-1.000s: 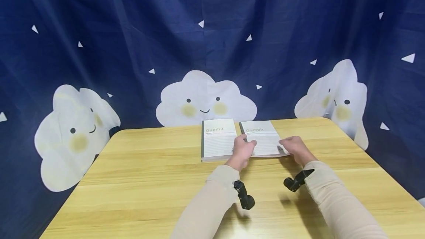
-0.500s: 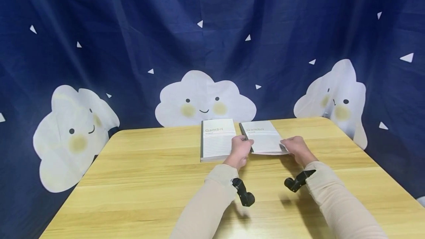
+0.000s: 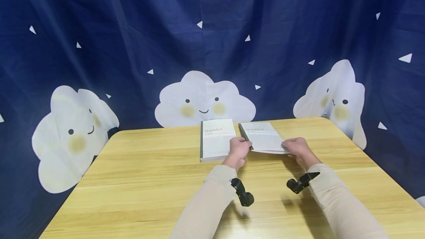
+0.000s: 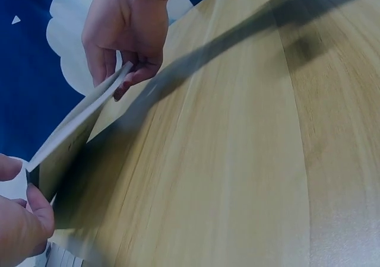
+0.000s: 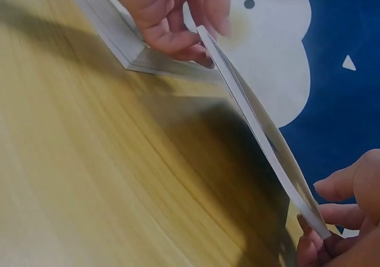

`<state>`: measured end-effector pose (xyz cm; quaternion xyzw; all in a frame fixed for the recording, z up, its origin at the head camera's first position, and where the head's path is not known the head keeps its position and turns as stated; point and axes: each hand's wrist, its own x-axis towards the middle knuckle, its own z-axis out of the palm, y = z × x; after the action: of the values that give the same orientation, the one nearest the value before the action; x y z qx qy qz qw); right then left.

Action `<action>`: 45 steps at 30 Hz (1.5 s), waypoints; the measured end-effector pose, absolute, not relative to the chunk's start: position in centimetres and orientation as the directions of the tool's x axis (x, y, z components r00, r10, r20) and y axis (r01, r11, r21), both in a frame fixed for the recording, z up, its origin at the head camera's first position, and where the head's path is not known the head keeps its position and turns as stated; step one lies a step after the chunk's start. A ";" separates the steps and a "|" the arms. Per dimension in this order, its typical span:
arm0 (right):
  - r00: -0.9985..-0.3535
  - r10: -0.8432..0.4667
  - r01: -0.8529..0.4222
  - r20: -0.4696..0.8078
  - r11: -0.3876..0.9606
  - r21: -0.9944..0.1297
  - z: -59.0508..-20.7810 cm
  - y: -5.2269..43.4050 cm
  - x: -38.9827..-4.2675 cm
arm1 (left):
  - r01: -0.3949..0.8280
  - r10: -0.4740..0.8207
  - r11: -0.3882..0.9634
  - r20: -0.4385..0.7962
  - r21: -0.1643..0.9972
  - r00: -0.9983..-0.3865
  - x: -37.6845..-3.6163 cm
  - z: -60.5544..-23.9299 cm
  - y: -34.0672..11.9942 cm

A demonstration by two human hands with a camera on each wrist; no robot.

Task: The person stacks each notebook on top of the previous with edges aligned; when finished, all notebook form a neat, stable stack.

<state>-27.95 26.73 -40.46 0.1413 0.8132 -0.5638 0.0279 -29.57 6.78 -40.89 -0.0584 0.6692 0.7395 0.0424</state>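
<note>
A white notebook point(image 3: 263, 137) with a dark spine and "Gambit" on its cover is between both hands in the head view. My left hand point(image 3: 237, 151) pinches its near left corner by the spine, thumb on top. The near right corner is gripped by my right hand point(image 3: 300, 152). In the left wrist view, the notebook point(image 4: 71, 139) is tilted, its near edge raised over the table with a shadow beneath. Its page edges point(image 5: 261, 139) part slightly in the right wrist view. Just left of it lies a thicker pile of matching notebooks point(image 3: 217, 145), beside my left hand.
The light wooden table point(image 3: 139, 183) stretches to a rounded back edge. Behind it hangs a dark blue curtain point(image 3: 132, 28) with white smiling clouds and triangles. A black wrist camera point(image 3: 244, 194) juts out from the left sleeve, another point(image 3: 300, 183) from the right.
The held notebook's near edge has risen a little, with both hands keeping hold of its corners. My left hand has shifted slightly left. The pile on the left stays put.
</note>
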 end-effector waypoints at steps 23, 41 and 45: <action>-0.984 -0.017 0.178 -0.177 -0.049 -0.983 -40.5 27.0 -27.0 | -0.118 0.104 -0.195 -0.100 0.974 -0.990 -29.7 -41.6 4.6; -0.997 0.059 0.053 -0.049 0.060 -0.997 -40.1 24.3 -26.1 | -0.010 0.081 -0.098 -0.002 0.995 -0.997 -29.3 -40.9 1.9; -0.998 0.063 0.010 -0.001 0.146 -0.989 -40.1 23.2 -26.1 | 0.007 0.071 -0.054 0.011 0.998 -0.997 -29.2 -40.8 0.9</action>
<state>-26.15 23.25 -40.14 0.0240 0.7566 -0.6532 -0.0202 -29.20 0.87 -40.79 0.0284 0.6873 0.7255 0.0218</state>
